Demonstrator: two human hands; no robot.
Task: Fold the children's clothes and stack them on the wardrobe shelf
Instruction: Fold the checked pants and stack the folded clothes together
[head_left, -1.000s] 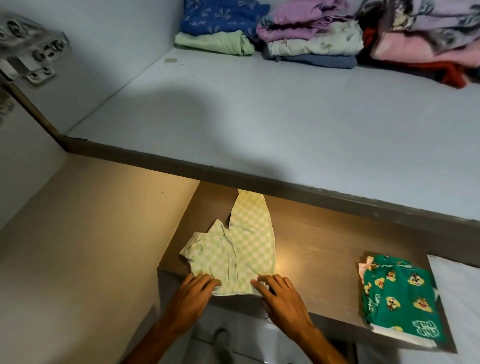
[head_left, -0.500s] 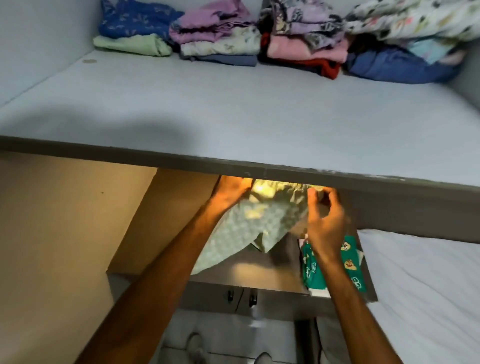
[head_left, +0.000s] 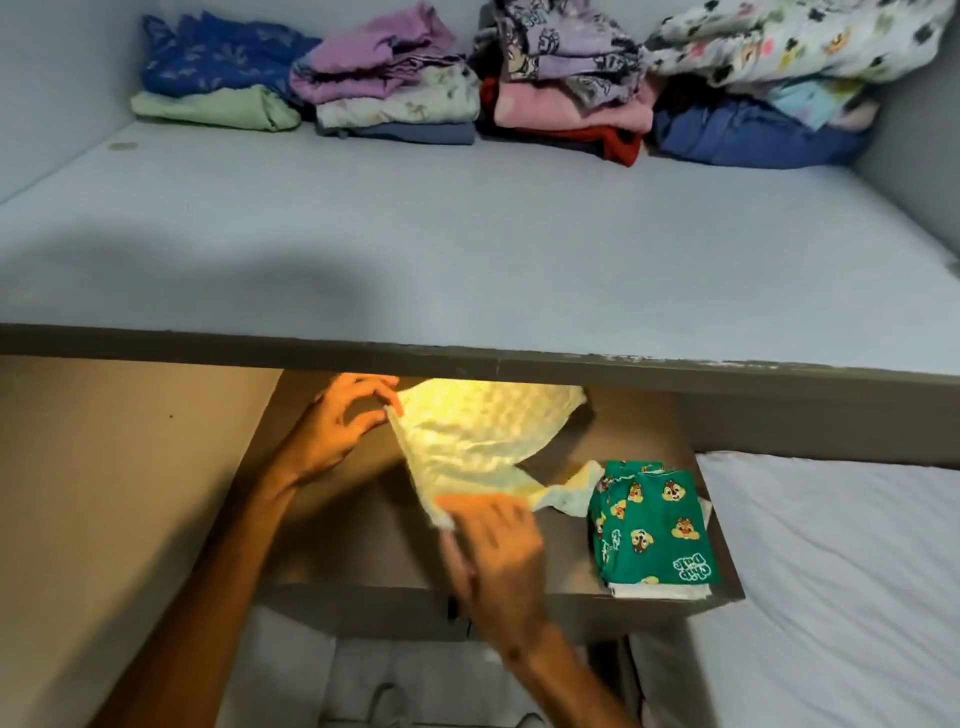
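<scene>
Left hand (head_left: 337, 431): the upper left edge of the pale checked garment (head_left: 467, 441) is pinched between thumb and curled fingers.
Garment: held lifted above the brown lower surface (head_left: 363, 545), under the shelf edge.
Right hand (head_left: 493, 551): blurred; the garment's lower edge is touched, grip cannot be told.
Green printed clothes (head_left: 654, 530): folded, lying on the surface to the right.
Wardrobe shelf (head_left: 467, 249): folded stacks (head_left: 395, 98) are lined along its back.

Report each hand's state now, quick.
Left hand: pinches the pale checked garment at its edge.
Right hand: blurred, holds its lower corner.
</scene>
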